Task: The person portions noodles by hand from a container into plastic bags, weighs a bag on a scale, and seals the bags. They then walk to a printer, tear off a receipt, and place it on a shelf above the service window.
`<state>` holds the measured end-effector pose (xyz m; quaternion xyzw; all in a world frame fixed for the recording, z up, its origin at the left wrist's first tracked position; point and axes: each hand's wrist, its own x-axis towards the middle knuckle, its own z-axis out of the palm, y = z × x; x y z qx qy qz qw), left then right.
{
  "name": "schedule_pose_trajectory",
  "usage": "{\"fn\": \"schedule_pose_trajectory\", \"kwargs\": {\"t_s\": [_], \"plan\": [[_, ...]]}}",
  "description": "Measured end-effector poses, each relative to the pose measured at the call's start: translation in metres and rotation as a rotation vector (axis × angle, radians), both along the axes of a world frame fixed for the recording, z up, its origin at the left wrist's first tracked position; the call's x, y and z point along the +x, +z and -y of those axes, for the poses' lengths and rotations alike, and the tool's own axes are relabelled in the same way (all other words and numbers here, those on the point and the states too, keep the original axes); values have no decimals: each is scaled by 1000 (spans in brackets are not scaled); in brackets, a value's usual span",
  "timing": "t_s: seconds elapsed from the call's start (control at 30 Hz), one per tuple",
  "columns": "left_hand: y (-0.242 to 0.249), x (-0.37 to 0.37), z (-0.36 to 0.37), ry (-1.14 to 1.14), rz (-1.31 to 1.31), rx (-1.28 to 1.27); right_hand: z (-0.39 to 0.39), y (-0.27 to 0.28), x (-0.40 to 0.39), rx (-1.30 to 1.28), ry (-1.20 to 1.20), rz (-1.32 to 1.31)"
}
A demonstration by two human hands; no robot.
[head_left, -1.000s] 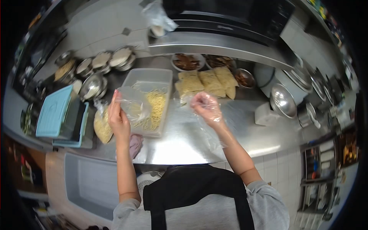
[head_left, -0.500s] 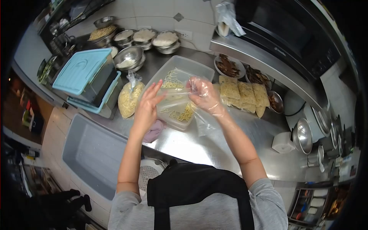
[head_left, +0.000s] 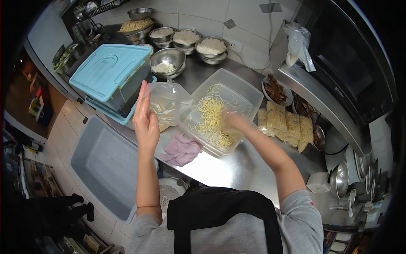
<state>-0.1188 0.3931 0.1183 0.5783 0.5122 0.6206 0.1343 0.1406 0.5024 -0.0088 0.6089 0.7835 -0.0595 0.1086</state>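
My left hand (head_left: 146, 120) is raised over the counter's front edge, gripping a clear plastic bag (head_left: 171, 95) whose mouth hangs open to the right. Behind that bag, a bag of pale yellow food is mostly hidden. My right hand (head_left: 231, 121), smeared by motion, reaches into a translucent plastic tub (head_left: 246, 86) and touches the yellow noodles (head_left: 210, 111) there; its fingers cannot be made out. A crumpled purple cloth (head_left: 182, 149) lies by the tub's near left corner.
Filled bags (head_left: 292, 127) lie right of the tub, near bowls of dark dried food (head_left: 275, 89). Metal bowls of white food (head_left: 211, 45) line the wall. Left stand blue-lidded boxes (head_left: 108, 67); below is a grey basin (head_left: 103, 169). An oven-like appliance (head_left: 351, 72) overhangs the right.
My hands have moved apart: the left went left with the plastic bag, while the right left the bag and lowered into the noodles. The view has shifted, showing more of the cloth.
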Motion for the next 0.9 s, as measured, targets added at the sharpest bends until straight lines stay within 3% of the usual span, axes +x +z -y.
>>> {"fn": "schedule_pose_trajectory", "kwargs": {"t_s": [0.07, 0.1, 0.17, 0.2, 0.27, 0.37, 0.43, 0.57, 0.63, 0.77, 0.8, 0.87, 0.9], "plan": [[-5, -4, -8, -1, 0, 24, -10, -26, -10, -147, 203, -88], [-6, -6, -13, -1, -2, 58, -11, -22, -13, -152, 201, -85], [-7, -9, -17, -13, 40, 29, -17, -11, -15, -306, 604, -309], [-7, -11, -19, -22, 80, 2, -19, 9, -16, -310, 604, -308], [-14, -14, -28, -32, 61, 34, -37, 53, -16, -616, 440, -747], [-27, -11, -39, -84, 74, 40, -112, 2, -1, -406, 264, -702], [-27, -6, -42, -140, 102, 6, -132, -8, -7, 38, 22, -505], [-32, -12, -44, -92, -49, 77, -121, -28, -43, 106, -145, -418], [-31, -18, -41, -100, 20, 23, -102, -39, -61, 156, 82, -473], [-38, -24, -43, -118, 35, 18, -33, 17, -55, -509, 656, -416], [-38, -22, -43, -125, 40, 16, -21, 13, -41, -511, 647, -413], [-36, -16, -43, -148, 63, 14, -3, 4, -11, -326, 997, -220], [-32, -13, -43, -145, 63, 19, 9, 10, -7, -323, 1000, -217]]}}
